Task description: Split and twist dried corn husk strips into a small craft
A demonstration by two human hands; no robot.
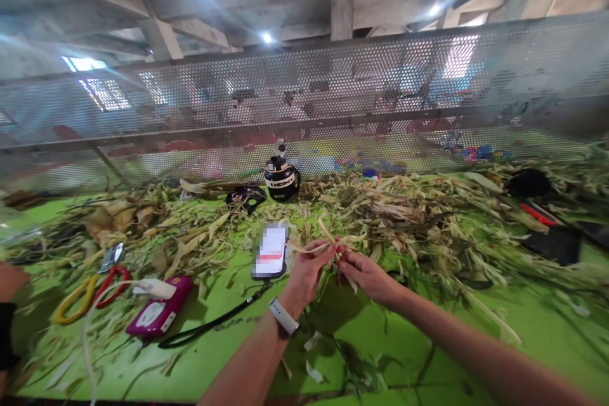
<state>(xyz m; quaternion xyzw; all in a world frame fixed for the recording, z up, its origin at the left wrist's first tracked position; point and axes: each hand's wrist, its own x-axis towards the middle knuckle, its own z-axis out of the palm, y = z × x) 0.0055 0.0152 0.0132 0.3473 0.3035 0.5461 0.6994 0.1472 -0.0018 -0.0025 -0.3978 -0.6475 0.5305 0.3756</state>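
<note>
Both my hands meet above the green table [361, 355], fingertips close together. My left hand [309, 266], with a pale band on its wrist, is closed on dry corn husk strips [328, 228]. From the right, my right hand [368, 273] pinches the same strips near their crossing point. Pale strip ends stick out upward and sideways from between the fingers. A small reddish spot shows at the fingertips; I cannot make out what it is. Just left of my left hand lies a phone [270, 254] with a lit screen and a black strap [214, 323].
Piles of dry husk [399, 203] spread along the back and right. A black bottle [280, 179] stands before a perforated metal screen [190, 101]. At left are scissors [78, 298] with yellow and red handles, a purple power strip [159, 314] with a white plug, and another person's hand [12, 282].
</note>
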